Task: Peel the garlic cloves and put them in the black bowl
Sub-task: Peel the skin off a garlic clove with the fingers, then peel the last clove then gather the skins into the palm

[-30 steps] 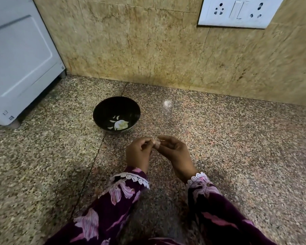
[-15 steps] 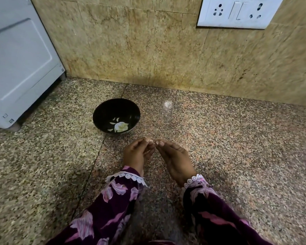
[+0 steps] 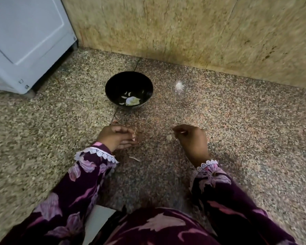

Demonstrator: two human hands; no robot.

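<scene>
The black bowl (image 3: 113,82) stands on the granite counter near the wall, with a pale garlic piece (image 3: 132,101) and a few peel scraps in it. My right hand (image 3: 193,142) hovers low over the counter to the bowl's front right, fingers curled. It pinches a small pale garlic clove (image 3: 169,137) at its fingertips. My left hand (image 3: 117,137) rests on the counter just in front of the bowl, fingers loosely stretched toward the right and holding nothing that I can make out. The picture is blurred.
A sliver of garlic peel (image 3: 134,158) lies on the counter between my wrists. A white appliance (image 3: 25,41) stands at the back left against the stone wall (image 3: 184,29). A white flat object (image 3: 97,221) shows at the near edge.
My hands, joined on the clove before, have parted: the left went left and down onto the counter, the right moved right with the clove. The camera tilted down.
</scene>
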